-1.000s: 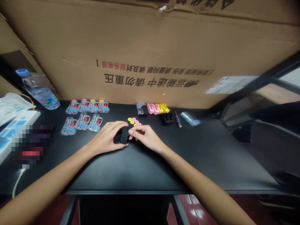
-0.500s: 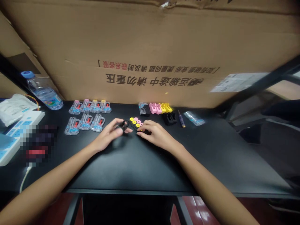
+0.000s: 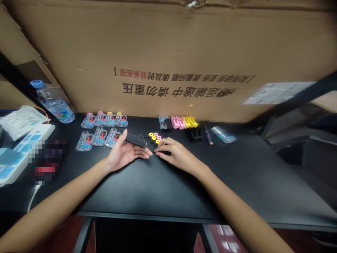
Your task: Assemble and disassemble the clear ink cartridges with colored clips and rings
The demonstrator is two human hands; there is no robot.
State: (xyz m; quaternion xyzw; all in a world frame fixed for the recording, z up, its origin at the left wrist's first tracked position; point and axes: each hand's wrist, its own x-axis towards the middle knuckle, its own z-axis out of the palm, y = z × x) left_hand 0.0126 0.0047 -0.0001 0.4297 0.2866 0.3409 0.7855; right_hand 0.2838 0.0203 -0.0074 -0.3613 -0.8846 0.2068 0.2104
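Observation:
My left hand (image 3: 123, 151), palm turned up, holds a flat black plastic part (image 3: 136, 140) across its fingers, with the thumb raised behind it. Just right of it, my right hand (image 3: 175, 153) has its thumb and fingertips drawn together above the table; whatever is between them is too small or hidden to name. Beyond both hands lies a cluster of small rings: yellow rings (image 3: 151, 135), pink rings (image 3: 156, 135) and black rings (image 3: 149, 138). My right fingers partly cover the near side of the cluster.
Clear plastic assemblies (image 3: 100, 136) stand in two rows at left. Pink brackets (image 3: 178, 122), yellow brackets (image 3: 191, 122) and black brackets (image 3: 195, 134) sit at back right, near a screwdriver (image 3: 208, 135) and plastic bag (image 3: 222, 134). A bottle (image 3: 56, 107) and power strip (image 3: 25, 151) are far left; cardboard (image 3: 184, 45) rises behind.
My left hand has rolled palm-up and opened out, so the black part now shows its flat face. My right hand has drawn slightly back from the rings. The view has shifted a little.

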